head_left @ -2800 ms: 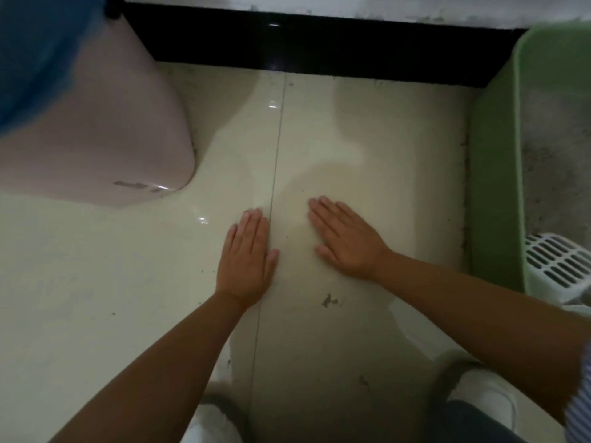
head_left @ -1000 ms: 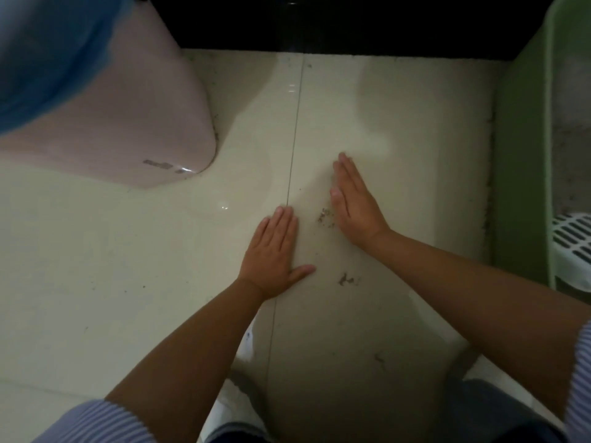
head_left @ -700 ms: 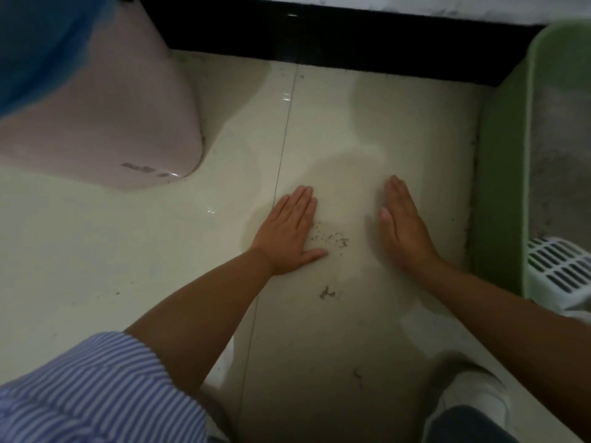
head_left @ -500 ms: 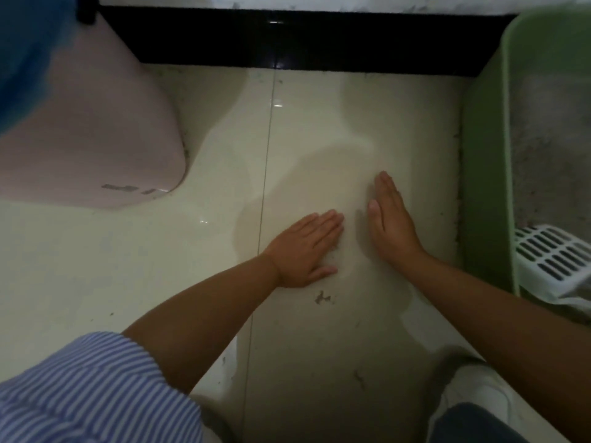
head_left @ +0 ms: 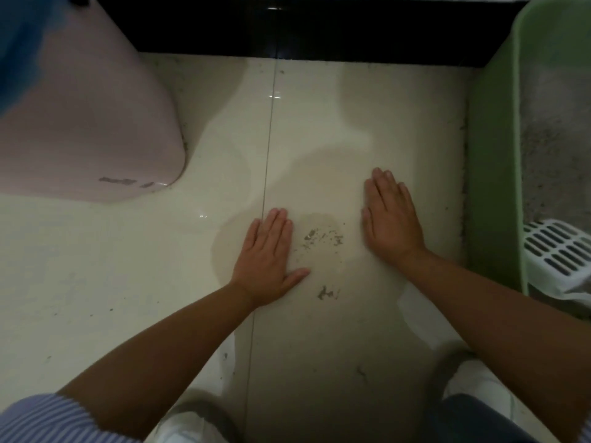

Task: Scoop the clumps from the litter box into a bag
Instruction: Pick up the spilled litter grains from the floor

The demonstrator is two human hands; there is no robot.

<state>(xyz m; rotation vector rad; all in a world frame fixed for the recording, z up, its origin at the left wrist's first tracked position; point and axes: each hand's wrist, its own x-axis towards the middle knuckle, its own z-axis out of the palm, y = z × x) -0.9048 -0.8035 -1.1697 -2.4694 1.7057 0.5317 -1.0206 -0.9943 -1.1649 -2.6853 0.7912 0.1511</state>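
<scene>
Head view: both hands lie flat on the pale tiled floor [head_left: 319,107], palms down, fingers straight and together, holding nothing. The left hand [head_left: 267,255] sits on the tile seam; the right hand [head_left: 391,220] lies near the green litter box [head_left: 491,161] at the right edge. Between the hands is a thin scatter of spilled litter grains [head_left: 321,239], with a smaller dark speck patch [head_left: 327,293] just nearer the body. A white slotted scoop [head_left: 558,249] rests in the near end of the box, on the grey litter. A pink bin [head_left: 86,123] with a blue liner [head_left: 22,36] stands well to the left.

The step looks like gathering stray grains. To do it well, keep the palm edges pressed to the tile and draw both hands inward evenly, so the grains pile up and do not slip under the fingers. Sweep the lower patch in too, then lift the heap with the scoop.
</scene>
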